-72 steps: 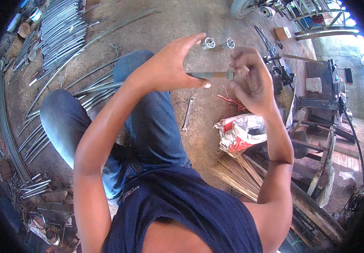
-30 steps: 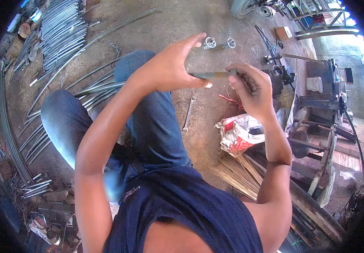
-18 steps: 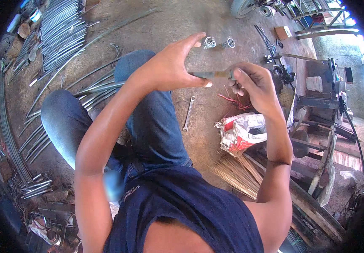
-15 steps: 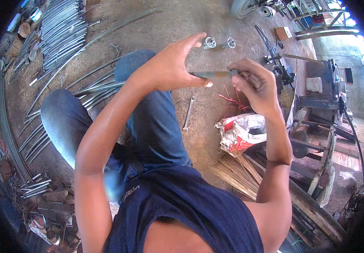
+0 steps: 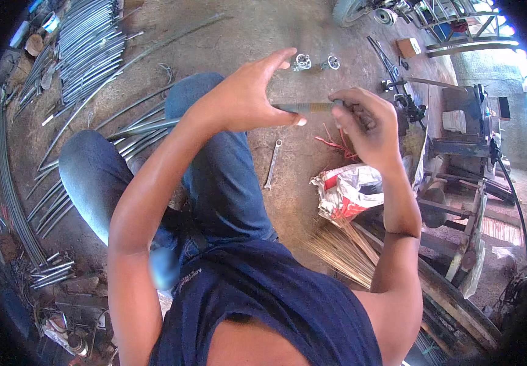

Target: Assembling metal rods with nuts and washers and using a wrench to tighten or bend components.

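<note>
A long metal rod with a threaded end (image 5: 313, 107) crosses in front of me, its bare shaft (image 5: 147, 126) running back under my left forearm. My left hand (image 5: 242, 94) is around the rod, thumb and forefinger spread wide; its other fingers are hidden beneath. At the rod's right tip, my right hand (image 5: 367, 119) has curled fingers and thumb on a small grey nut, mostly covered and blurred. Below the rod, a combination wrench (image 5: 272, 164) lies on the floor. Two small clusters of metal parts, one left (image 5: 302, 61) and one right (image 5: 333, 62), sit just beyond my hands.
Stacked metal rods (image 5: 89, 52) lie at far left. A white and red sack (image 5: 343, 192) rests below my right hand, beside red strips (image 5: 336, 143) and thin straw-like sticks (image 5: 343, 250). A metal workbench frame (image 5: 458, 148) stands on the right. A wheel (image 5: 349, 12) is at the top.
My right fingers have shifted slightly at the rod's tip and now cover more of the nut. My left hand and the rod stay nearly where they were.
</note>
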### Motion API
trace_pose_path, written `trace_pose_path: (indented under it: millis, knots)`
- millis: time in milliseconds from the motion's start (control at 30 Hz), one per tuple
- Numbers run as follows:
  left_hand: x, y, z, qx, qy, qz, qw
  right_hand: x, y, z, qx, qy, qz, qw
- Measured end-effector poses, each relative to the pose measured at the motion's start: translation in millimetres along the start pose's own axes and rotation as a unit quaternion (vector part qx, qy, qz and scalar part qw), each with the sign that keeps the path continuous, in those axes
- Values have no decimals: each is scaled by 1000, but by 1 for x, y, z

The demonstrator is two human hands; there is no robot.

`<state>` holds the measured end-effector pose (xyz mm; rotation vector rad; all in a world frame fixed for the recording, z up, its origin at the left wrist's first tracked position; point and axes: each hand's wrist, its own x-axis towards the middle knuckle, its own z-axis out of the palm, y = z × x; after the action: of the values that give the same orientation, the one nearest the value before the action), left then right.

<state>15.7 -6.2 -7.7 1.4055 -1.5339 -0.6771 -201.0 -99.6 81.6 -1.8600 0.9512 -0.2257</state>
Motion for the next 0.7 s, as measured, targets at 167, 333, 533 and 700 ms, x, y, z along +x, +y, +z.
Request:
trace_pose_path:
  millis: [167, 333, 533, 700]
  knots:
    - [1, 0, 3, 15, 5, 11, 1000, 1, 8, 11, -20, 34, -307, 951]
    - [0, 0, 0, 7, -2, 4, 1000, 5, 4, -10, 160, -79, 46, 983]
    - [1, -2, 2, 2, -3, 6, 1000, 10, 5, -4, -251, 22, -403, 880]
    - [0, 1, 2, 5, -2, 8, 1000, 13, 19, 0, -82, 18, -374, 924]
